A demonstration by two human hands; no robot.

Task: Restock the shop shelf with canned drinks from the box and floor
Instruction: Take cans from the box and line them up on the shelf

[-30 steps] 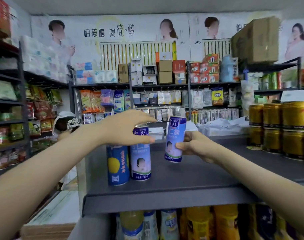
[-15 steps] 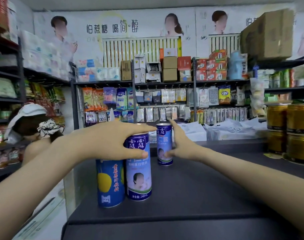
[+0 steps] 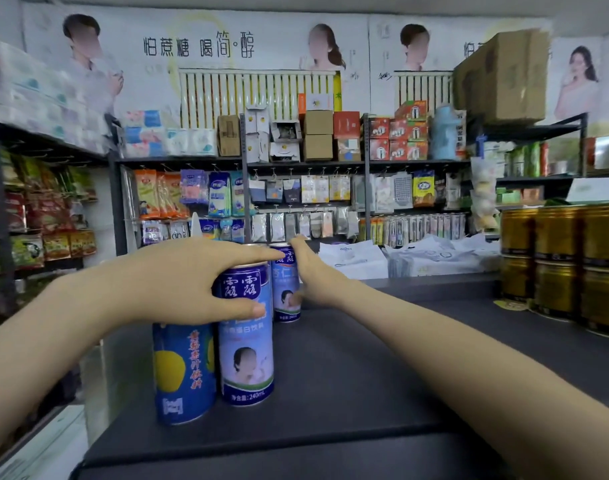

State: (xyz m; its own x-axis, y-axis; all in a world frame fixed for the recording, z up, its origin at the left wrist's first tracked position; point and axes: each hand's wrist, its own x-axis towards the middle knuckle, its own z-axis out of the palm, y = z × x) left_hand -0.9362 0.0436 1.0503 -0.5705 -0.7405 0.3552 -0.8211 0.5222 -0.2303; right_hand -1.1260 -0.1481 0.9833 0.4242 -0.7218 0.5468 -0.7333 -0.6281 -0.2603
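Observation:
On the dark shelf top (image 3: 365,393) a light-blue can with a child's picture (image 3: 246,355) stands upright, and my left hand (image 3: 178,278) wraps its upper part. Touching its left side is a dark-blue can with a yellow fruit (image 3: 183,372). Farther back a second light-blue can (image 3: 285,289) stands upright. My right hand (image 3: 313,275) lies against that can's right side, fingers stretched along it and thumb low on its front. The tops of the two near cans are hidden under my left hand.
Gold cans (image 3: 559,265) are stacked two high at the shelf's right end. White paper bags (image 3: 410,254) lie along the back edge. Racks of packets (image 3: 296,195) and cardboard boxes (image 3: 504,74) stand behind. More racks of snacks (image 3: 46,209) fill the left.
My right hand set its light-blue can down at the back of the shelf and slid it left, behind the near cans. My left hand stayed on the front can.

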